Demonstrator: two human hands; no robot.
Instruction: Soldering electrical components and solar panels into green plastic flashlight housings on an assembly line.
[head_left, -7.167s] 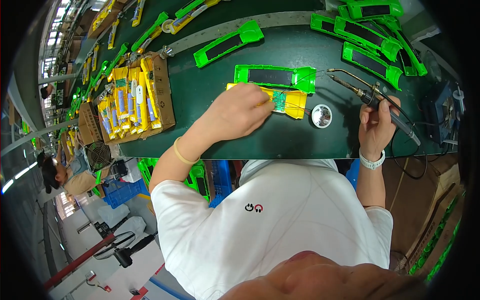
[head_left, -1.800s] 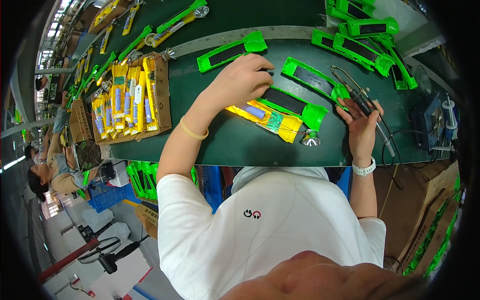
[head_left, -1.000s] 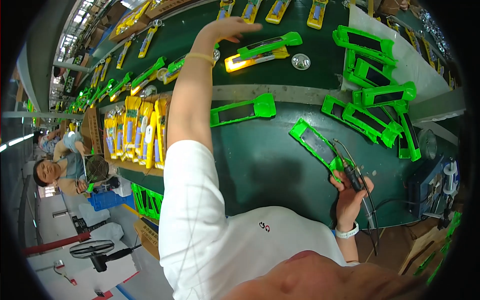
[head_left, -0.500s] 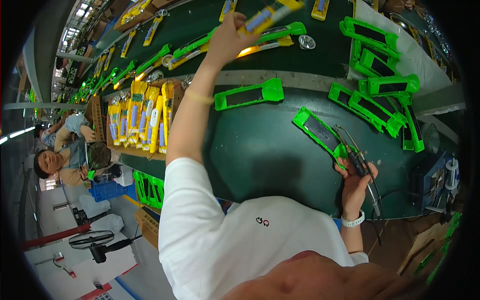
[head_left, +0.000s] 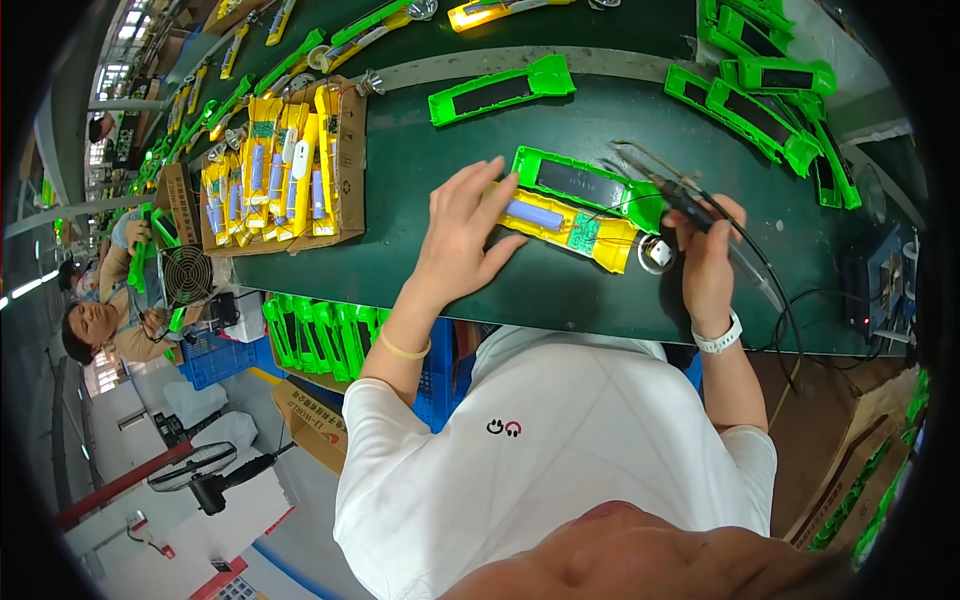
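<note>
A worker's left hand (head_left: pixel 462 232), fingers and thumb spread, touches one end of an opened yellow casing (head_left: pixel 612 246) on a green table (head_left: pixel 590 305); the right hand (head_left: pixel 712 262) grips a soldering iron (head_left: pixel 690 207). A round reflector (head_left: pixel 655 254) sits by the casing's other end, a green housing (head_left: pixel 580 182) just behind. Farther back, more green housings (head_left: pixel 765 118) lie piled at right.

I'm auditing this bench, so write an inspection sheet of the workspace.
Surface: dark green flat tabletop.
Job's things: open yellow plastic casing with lilac cylindrical cell; green plastic shell alongside; round silver reflector.
Clutter: other green plastic shells, right rear; brown cardboard box of yellow pieces, left.
Left hand: spread at the casing's left end.
Right hand: holds black-handled soldering iron.
Cables: thin black cord hangs past the tabletop's edge.
Surroundings: co-worker and black pedestal fan, left.
</note>
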